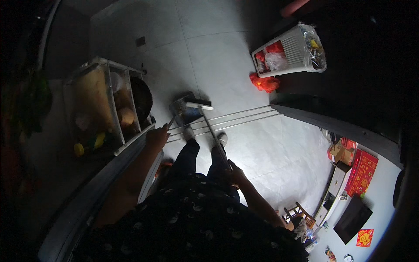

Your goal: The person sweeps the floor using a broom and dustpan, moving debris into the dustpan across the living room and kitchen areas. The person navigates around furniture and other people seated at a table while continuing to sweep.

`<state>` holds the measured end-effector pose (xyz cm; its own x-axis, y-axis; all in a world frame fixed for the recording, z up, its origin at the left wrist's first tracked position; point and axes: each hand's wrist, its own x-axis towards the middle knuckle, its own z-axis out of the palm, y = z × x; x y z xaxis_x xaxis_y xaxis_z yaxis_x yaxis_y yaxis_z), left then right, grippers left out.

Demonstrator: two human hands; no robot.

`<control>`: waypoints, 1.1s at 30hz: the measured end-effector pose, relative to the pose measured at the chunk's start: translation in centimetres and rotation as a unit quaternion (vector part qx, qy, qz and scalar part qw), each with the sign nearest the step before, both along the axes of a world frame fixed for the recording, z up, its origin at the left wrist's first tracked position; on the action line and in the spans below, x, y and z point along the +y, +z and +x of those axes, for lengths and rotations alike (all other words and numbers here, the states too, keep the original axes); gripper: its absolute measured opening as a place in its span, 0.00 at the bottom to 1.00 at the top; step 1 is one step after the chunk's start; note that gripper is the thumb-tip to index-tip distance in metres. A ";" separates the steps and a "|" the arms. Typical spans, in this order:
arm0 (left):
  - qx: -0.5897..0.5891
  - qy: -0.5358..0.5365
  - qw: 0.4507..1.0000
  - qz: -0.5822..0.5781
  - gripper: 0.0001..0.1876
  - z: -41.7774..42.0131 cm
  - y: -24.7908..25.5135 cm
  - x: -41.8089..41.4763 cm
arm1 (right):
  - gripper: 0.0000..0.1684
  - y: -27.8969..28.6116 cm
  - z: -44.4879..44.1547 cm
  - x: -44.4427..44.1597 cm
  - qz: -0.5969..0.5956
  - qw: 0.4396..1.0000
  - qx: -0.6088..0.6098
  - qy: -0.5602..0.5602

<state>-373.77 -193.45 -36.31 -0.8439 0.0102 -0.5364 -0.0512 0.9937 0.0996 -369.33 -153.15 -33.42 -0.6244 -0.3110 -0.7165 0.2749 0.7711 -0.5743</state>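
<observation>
My left hand (157, 138) is closed around the handle of a dustpan (188, 113), which rests on the floor tiles ahead of my feet. A broom (212, 131) slants down from my right hand (236, 175), which grips its upper stick near my thigh. The broom's pale head (199, 105) lies over the dustpan's opening, its dark bristles pointing away from me. Whether the bristles touch the pan's inside I cannot tell. What lies in the dustpan is too dark to make out.
A tiered rack (119, 108) with a dark pan stands at left. Metal threshold strips (229, 120) cross the floor beneath my feet. At upper right are a white slatted basket (293, 54) and a red plastic bag (264, 83). A dark door frame (337, 131) runs along the right.
</observation>
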 end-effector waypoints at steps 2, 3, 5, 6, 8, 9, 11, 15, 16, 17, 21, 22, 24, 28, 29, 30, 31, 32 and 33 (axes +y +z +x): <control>0.022 0.018 0.999 0.019 0.23 0.6 -0.2 -0.7 | 0.34 2.3 -2.9 -0.2 0.075 0.984 -0.125 -0.100; 0.030 0.023 0.999 0.030 0.23 0.7 -0.3 -0.9 | 0.33 2.6 -4.0 0.1 0.112 0.964 -0.188 -0.152; 0.030 0.012 0.999 0.020 0.23 0.4 1.0 -1.4 | 0.33 -0.3 -5.0 2.3 0.026 0.947 -0.148 -0.285; 0.030 0.008 0.999 0.015 0.24 0.2 1.7 -1.8 | 0.27 -2.6 -6.1 3.2 0.006 0.937 -0.127 -0.326; 0.072 -0.020 0.997 0.004 0.24 0.3 2.2 -2.4 | 0.13 -5.8 -9.9 4.6 -0.057 0.921 -0.110 -0.370; 0.091 -0.036 0.995 -0.001 0.24 0.5 2.2 -2.6 | 0.06 -6.9 -12.0 4.4 -0.101 0.915 -0.113 -0.375; 0.032 -0.009 0.999 -0.023 0.25 0.5 1.7 -2.6 | 0.05 -6.4 -15.5 1.3 -0.036 0.926 -0.125 -0.355; 0.005 0.016 1.000 -0.018 0.24 -1.3 2.8 -1.2 | 0.08 -11.6 -10.9 -1.6 0.086 0.987 -0.111 -0.083; 0.016 0.010 1.000 -0.018 0.23 -1.0 2.6 -1.3 | 0.11 -12.5 -8.8 -2.6 0.088 0.990 -0.108 -0.011; 0.029 -0.001 0.999 -0.017 0.23 -0.9 2.0 -1.5 | 0.13 -12.9 -6.6 -3.4 0.083 0.990 -0.107 0.042; -0.023 0.035 0.999 0.011 0.21 -1.4 2.3 -1.9 | 0.23 -12.0 -1.1 -3.5 -0.047 0.990 -0.132 0.032; -0.017 0.033 0.999 0.012 0.23 -1.3 1.6 -2.0 | 0.25 -11.3 -0.3 -2.9 -0.083 0.987 -0.138 -0.005; -0.007 0.049 0.998 0.047 0.23 -0.6 0.2 -2.9 | 0.22 -10.1 0.1 -2.0 -0.136 0.976 -0.153 -0.073; -0.017 0.066 0.998 0.018 0.23 -3.1 3.4 -3.4 | 0.16 1.2 -4.0 -3.8 -0.204 0.900 -0.233 -0.305; -0.017 0.064 0.998 0.009 0.23 -4.4 4.3 -3.2 | 0.16 1.6 -4.8 -3.5 -0.209 0.886 -0.223 -0.350; 0.027 0.072 0.997 0.024 0.22 -4.7 4.1 -3.9 | 0.17 0.4 -6.2 -2.0 -0.177 0.977 0.098 -0.061; 0.032 0.076 0.996 0.034 0.22 -5.9 4.5 -4.0 | 0.20 -0.7 -6.9 -1.2 -0.186 0.973 0.118 -0.068; 0.038 0.077 0.995 0.046 0.23 -7.5 5.2 -4.1 | 0.24 -1.8 -8.1 -0.6 -0.191 0.966 0.148 -0.087; 0.043 0.077 0.994 0.058 0.23 -9.1 5.7 -4.1 | 0.28 -2.8 -9.2 0.1 -0.206 0.959 0.070 -0.183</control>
<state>-382.91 -197.55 -30.59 -0.8825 -0.0655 -0.4657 -0.1891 0.9561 0.2238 -378.50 -153.07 -36.18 -0.8265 -0.2919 -0.4814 0.3823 0.3368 -0.8605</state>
